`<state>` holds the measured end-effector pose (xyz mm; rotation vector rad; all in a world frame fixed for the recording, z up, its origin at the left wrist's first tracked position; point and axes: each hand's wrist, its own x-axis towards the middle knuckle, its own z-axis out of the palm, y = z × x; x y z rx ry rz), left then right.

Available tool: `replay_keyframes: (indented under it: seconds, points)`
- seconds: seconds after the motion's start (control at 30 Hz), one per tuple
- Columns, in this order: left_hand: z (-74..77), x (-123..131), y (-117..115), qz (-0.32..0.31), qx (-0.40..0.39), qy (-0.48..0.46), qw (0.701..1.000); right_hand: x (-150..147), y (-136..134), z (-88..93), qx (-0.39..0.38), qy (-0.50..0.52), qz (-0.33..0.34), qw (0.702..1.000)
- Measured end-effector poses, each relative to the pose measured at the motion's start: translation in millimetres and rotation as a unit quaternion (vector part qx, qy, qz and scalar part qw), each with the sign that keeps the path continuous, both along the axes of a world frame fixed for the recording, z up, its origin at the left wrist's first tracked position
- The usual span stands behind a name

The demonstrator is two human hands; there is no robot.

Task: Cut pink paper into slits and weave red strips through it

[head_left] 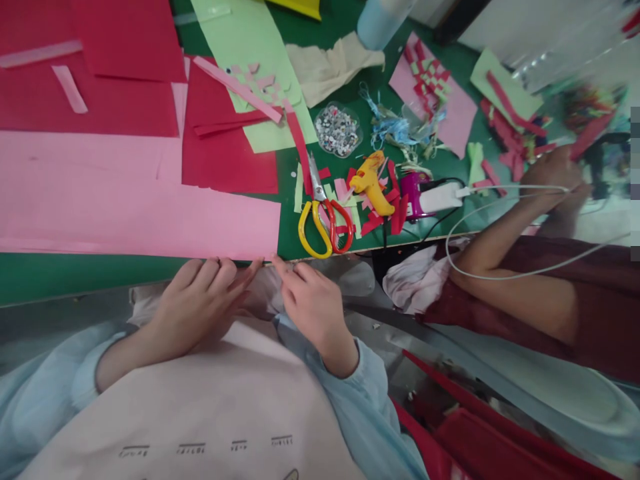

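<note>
A long pink paper sheet lies along the near edge of the table, its right corner close to both hands. My left hand is closed at the sheet's near edge, fingers bent and the index finger reaching toward the corner. From the other side, my right hand has its index fingertip on that corner, the other fingers curled; its thumb is hidden. Scissors with one yellow and one red handle lie just right of the sheet, among red, pink and green paper scraps.
Beyond the scissors are a yellow glue gun, a purple device with a white plug, and a dish of googly eyes. Red sheets and a green sheet lie farther back. A co-worker's arm rests at the right.
</note>
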<state>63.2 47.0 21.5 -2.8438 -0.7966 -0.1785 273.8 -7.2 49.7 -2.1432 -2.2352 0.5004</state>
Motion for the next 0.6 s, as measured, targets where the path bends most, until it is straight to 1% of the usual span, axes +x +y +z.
replay_keyframes:
  seconds: [0.07, 0.13, 0.33, 0.43, 0.5, 0.6]
  points:
    - [-0.1, 0.1, -0.6, -0.003, 0.024, 0.011, 1.0, -7.3, -3.8, -5.0, -0.031, -0.013, 0.006, 0.999]
    - [-1.0, 0.0, -2.6, 0.003, 0.042, 0.02, 0.999, -13.1, -5.4, -8.2, -0.045, -0.02, -0.007, 0.999]
    - [-5.1, -0.4, -14.1, 0.068, 0.06, -0.011, 0.996, -24.4, -8.2, -8.8, -0.047, -0.023, -0.059, 0.997]
    - [-5.2, -2.1, -17.1, 0.089, 0.077, -0.025, 0.993, -27.2, -9.7, -9.0, -0.044, -0.037, -0.07, 0.996]
    - [-4.2, -5.0, -17.2, 0.1, 0.077, -0.026, 0.992, -27.8, -10.3, -9.6, -0.04, -0.046, -0.07, 0.996]
    - [-2.3, -12.2, -15.6, 0.118, 0.05, -0.022, 0.992, -28.2, -10.2, -9.9, -0.041, -0.054, -0.067, 0.995]
